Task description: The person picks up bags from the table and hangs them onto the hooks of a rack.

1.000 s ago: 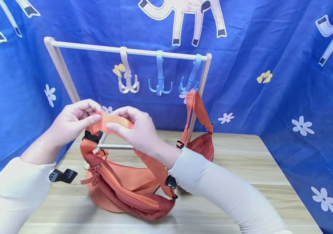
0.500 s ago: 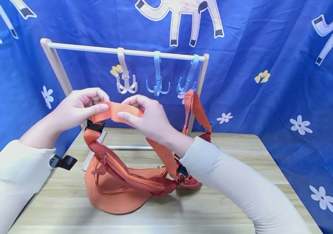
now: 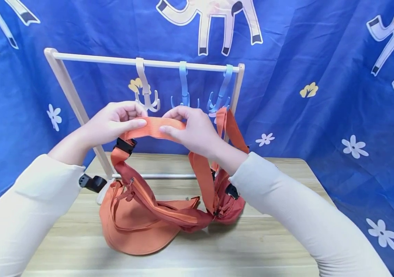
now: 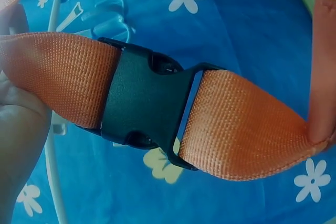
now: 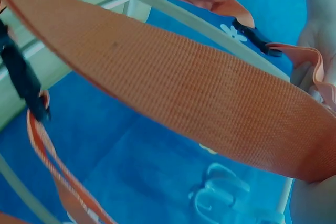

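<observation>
Both hands hold up the orange webbing strap (image 3: 153,126) of a red-orange waist bag (image 3: 164,213). My left hand (image 3: 115,121) pinches it between thumb and fingers, just above a fastened black buckle (image 4: 147,95). A short way to the right, my right hand (image 3: 197,129) pinches the same strap, its thumb in front. Below them the zipped bag hangs in a curve, overlapping an orange brimmed hat (image 3: 134,240) on the table. In the right wrist view the strap (image 5: 184,93) runs broad and taut into the right hand.
A wooden rack (image 3: 96,59) carries a white hook (image 3: 145,82), a blue hook (image 3: 183,79) and another blue hook (image 3: 222,84). From the rightmost one hangs a second red bag (image 3: 231,206), close beside the held bag. A light wood table (image 3: 252,246) lies underneath.
Both hands have moved up and to the right with the strap. The waist bag has risen and shifted back, so more of the hat shows in front of it.
</observation>
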`<state>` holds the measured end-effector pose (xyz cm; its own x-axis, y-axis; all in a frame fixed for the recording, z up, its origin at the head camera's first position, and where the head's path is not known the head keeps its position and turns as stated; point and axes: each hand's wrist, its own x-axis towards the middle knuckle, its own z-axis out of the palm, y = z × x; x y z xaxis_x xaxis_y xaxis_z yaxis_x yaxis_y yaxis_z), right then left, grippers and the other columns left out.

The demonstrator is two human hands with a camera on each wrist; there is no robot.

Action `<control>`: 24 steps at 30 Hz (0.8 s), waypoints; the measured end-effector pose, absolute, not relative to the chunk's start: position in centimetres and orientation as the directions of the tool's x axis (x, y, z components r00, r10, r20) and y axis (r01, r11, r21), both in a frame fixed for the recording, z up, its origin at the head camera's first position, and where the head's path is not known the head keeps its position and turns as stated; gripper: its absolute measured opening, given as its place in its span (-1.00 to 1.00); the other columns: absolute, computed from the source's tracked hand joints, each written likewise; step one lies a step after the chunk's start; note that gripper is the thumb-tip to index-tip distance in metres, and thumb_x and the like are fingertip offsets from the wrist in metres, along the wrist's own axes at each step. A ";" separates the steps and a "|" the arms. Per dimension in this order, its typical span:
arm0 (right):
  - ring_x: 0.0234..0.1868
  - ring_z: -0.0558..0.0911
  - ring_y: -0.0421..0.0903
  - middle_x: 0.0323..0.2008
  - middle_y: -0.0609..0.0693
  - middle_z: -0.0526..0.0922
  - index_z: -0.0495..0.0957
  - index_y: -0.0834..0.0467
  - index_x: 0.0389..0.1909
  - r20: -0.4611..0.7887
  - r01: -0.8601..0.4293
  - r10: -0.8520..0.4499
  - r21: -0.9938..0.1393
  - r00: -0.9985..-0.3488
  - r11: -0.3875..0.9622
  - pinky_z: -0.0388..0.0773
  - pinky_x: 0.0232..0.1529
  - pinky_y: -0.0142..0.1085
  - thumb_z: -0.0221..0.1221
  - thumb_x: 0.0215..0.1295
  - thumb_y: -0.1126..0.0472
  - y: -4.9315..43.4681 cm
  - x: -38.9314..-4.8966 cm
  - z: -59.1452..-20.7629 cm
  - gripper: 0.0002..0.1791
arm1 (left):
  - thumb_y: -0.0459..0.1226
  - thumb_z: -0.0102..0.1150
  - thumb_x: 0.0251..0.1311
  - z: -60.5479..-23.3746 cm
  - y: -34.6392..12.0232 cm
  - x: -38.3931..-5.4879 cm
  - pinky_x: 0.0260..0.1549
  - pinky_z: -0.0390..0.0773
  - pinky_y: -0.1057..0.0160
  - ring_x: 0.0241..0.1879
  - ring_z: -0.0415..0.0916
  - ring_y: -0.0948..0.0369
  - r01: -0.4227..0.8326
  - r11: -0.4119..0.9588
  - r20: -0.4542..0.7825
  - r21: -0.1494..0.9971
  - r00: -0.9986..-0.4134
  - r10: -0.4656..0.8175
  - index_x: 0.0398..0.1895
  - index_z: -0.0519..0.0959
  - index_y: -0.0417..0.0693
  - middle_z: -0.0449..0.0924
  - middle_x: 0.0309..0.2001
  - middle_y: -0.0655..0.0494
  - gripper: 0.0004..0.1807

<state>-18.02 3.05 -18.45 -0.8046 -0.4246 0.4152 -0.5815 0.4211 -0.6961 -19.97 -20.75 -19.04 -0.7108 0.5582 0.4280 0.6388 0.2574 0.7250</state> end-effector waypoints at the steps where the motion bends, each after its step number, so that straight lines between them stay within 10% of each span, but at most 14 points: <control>1: -0.35 0.52 -0.16 -0.34 -0.09 0.62 0.63 0.09 -0.15 0.415 -0.582 -0.424 -0.690 -0.805 0.431 0.43 -0.36 -0.34 0.34 0.17 0.10 3.3 -18.0 -18.3 -0.74 | -0.41 0.06 0.32 -19.0 -20.5 -20.1 -0.68 0.35 0.30 -0.65 0.36 0.20 0.638 0.253 0.427 0.727 -0.710 0.560 -0.26 0.47 -0.30 0.49 -0.55 0.00 -0.93; 24: -0.29 0.50 -0.09 -0.33 -0.03 0.62 0.64 0.12 -0.18 0.347 -0.513 -0.380 -0.632 -0.857 0.581 0.43 -0.35 -0.25 0.34 0.17 0.15 8.9 -18.3 -14.7 -0.77 | -0.33 0.10 0.32 -17.7 -14.1 -20.8 -0.58 0.34 0.34 -0.58 0.35 0.20 0.625 0.290 0.421 0.725 -0.735 0.531 -0.25 0.48 -0.28 0.48 -0.51 0.00 -0.87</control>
